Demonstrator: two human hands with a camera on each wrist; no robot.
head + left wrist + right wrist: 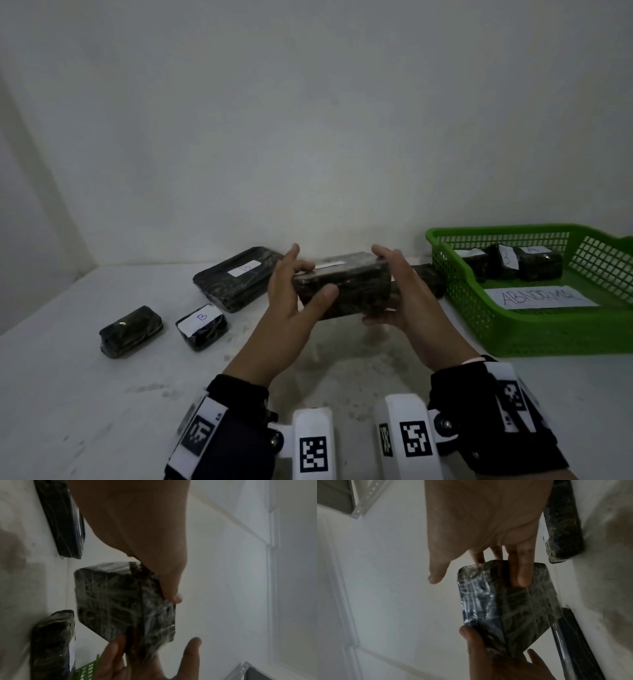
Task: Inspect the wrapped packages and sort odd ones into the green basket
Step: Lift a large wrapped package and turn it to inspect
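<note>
Head view: both hands hold one dark wrapped package [342, 284] clear of the desk [68, 394], above its middle, near the back edge. A white label strip shows on the package's upper face; its writing is not legible.

Left hand [294, 291]: fingers over the package's left end, thumb curled across the near face, so it grips the package. Left wrist view confirms a fingertip pressing on the top corner of the package [125, 601].

Right hand [394, 291]: cups the right end, fingers under and behind, thumb on top. In the right wrist view two fingers [522, 573] lie along the package [505, 608], and the left hand [488, 655] holds the opposite end. Grip closed on the package.

Green basket [513, 329]: at the right edge of the desk, just beside the right hand. It holds dark wrapped packages [513, 265] along its far wall and a paper sheet reading "ABNORMAL" [541, 297].

On the desk, left side: a flat wide package [236, 277] with a white label near the back edge; a small package marked "B" [202, 325] in front of it; a small unlabelled package [130, 330] further left, apart from the others. Another dark package [428, 277] lies behind the right hand, next to the basket's left wall, partly hidden.

Both wrists carry black straps with printed square markers [313, 455].
</note>
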